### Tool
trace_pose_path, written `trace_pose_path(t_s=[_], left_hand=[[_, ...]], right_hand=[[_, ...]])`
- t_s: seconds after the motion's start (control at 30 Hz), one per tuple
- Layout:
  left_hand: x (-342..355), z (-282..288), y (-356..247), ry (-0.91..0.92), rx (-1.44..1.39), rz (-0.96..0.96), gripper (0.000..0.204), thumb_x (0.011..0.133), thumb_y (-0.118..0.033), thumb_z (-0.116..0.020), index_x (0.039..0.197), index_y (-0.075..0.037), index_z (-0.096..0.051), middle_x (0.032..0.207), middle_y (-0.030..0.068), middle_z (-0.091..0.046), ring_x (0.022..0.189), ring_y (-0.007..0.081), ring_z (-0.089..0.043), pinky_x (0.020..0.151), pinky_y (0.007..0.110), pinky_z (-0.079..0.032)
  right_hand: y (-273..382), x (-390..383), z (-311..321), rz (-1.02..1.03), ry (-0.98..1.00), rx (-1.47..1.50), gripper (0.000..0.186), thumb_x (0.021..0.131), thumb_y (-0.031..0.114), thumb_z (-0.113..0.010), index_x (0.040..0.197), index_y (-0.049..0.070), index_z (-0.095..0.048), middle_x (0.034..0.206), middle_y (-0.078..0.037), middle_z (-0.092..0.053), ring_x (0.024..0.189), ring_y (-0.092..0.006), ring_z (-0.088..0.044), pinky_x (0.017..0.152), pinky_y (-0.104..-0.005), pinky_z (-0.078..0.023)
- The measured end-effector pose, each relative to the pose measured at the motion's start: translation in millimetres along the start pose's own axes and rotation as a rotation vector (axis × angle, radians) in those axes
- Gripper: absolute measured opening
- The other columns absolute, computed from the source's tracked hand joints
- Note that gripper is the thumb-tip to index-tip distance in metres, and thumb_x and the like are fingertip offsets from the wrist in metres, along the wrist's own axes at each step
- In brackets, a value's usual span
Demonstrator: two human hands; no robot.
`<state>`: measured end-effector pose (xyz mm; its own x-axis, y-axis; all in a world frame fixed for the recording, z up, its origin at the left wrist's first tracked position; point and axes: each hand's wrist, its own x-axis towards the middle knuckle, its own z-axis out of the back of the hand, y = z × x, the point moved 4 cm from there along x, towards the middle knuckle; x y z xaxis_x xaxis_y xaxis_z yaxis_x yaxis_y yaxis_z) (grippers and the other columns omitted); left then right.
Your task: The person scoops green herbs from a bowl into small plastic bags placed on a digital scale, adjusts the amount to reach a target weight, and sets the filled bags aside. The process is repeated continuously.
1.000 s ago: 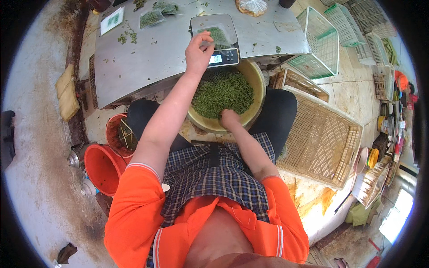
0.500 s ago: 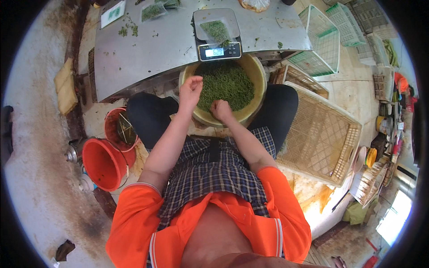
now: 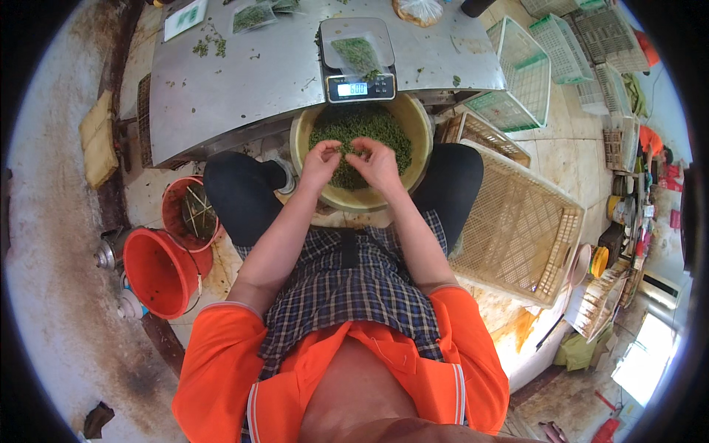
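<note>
A round yellow basin [image 3: 423,136] stands between my knees, filled with small green berries [image 3: 390,140] that look like green peppercorns. Over the heap, my left hand [image 3: 320,164] and my right hand [image 3: 377,165] face each other, fingertips bent inward and a small gap apart. Both have their fingers pinched closed; whatever is between them is too small to name. Just beyond the basin, a digital scale [image 3: 360,88] sits at the table's near edge. On its plate lies a clear plastic bag [image 3: 356,56] partly filled with the same green berries.
The metal table [image 3: 229,92] carries loose green bits, more filled bags [image 3: 255,18] and a white tray [image 3: 185,20]. Red buckets [image 3: 156,272] stand by my left leg. A large beige crate [image 3: 517,221] lies at my right; green-and-white crates [image 3: 517,74] stand beyond it.
My right hand has risen out of the berries and come up beside my left hand. The left has lowered slightly toward it. The scale's display reads differently.
</note>
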<state>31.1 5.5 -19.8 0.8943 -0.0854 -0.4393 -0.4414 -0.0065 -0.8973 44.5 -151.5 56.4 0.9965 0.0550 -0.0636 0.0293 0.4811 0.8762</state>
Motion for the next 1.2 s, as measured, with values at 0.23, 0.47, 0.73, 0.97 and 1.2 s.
trace_pose_path(t_s=[0.23, 0.47, 0.73, 0.97, 1.2], left_hand=[[-6, 1, -3, -0.047, 0.01, -0.118, 0.032, 0.089, -0.007, -0.059, 0.121, -0.004, -0.056, 0.12, 0.0088, -0.059, 0.11, 0.0195, -0.057, 0.094, 0.031, -0.044], [-11, 3, -4, -0.044, -0.014, -0.127, 0.026, 0.09, -0.006, -0.058, 0.115, -0.004, -0.06, 0.111, 0.0062, -0.063, 0.102, 0.0145, -0.059, 0.088, 0.028, -0.046], [-8, 1, 1, -0.022, -0.036, -0.11, 0.023, 0.092, -0.011, -0.058, 0.114, -0.004, -0.06, 0.107, 0.0053, -0.063, 0.097, 0.0134, -0.061, 0.081, 0.027, -0.048], [-19, -17, -30, 0.085, -0.449, 0.127, 0.028, 0.096, -0.019, -0.054, 0.119, -0.003, -0.055, 0.111, 0.0104, -0.061, 0.101, 0.0196, -0.062, 0.083, 0.033, -0.053], [-23, -24, -44, 0.228, -0.593, 0.066, 0.027, 0.094, -0.016, -0.058, 0.117, -0.001, -0.055, 0.105, 0.0081, -0.061, 0.087, 0.0161, -0.064, 0.072, 0.027, -0.055]], right_hand=[[69, 86, 36, 0.048, -0.38, -0.273, 0.033, 0.079, 0.024, -0.071, 0.104, 0.004, -0.066, 0.084, -0.013, -0.067, 0.077, -0.0297, -0.065, 0.069, -0.0404, -0.05], [73, 123, 43, 0.119, -0.5, -0.319, 0.024, 0.079, 0.027, -0.068, 0.098, 0.011, -0.069, 0.087, -0.012, -0.064, 0.084, -0.0329, -0.062, 0.073, -0.0431, -0.048], [58, 84, 64, 0.187, -0.53, -0.115, 0.022, 0.078, 0.02, -0.072, 0.091, 0.002, -0.07, 0.082, -0.014, -0.064, 0.075, -0.0288, -0.062, 0.069, -0.0367, -0.048], [55, 28, 67, 0.227, -0.382, -0.008, 0.016, 0.079, 0.01, -0.071, 0.089, -0.002, -0.068, 0.087, -0.014, -0.066, 0.073, -0.0227, -0.063, 0.067, -0.031, -0.049], [23, -12, 39, 0.013, 0.049, 0.156, 0.02, 0.08, 0.009, -0.07, 0.096, -0.002, -0.067, 0.087, -0.011, -0.065, 0.075, -0.0143, -0.063, 0.061, -0.0275, -0.05]])
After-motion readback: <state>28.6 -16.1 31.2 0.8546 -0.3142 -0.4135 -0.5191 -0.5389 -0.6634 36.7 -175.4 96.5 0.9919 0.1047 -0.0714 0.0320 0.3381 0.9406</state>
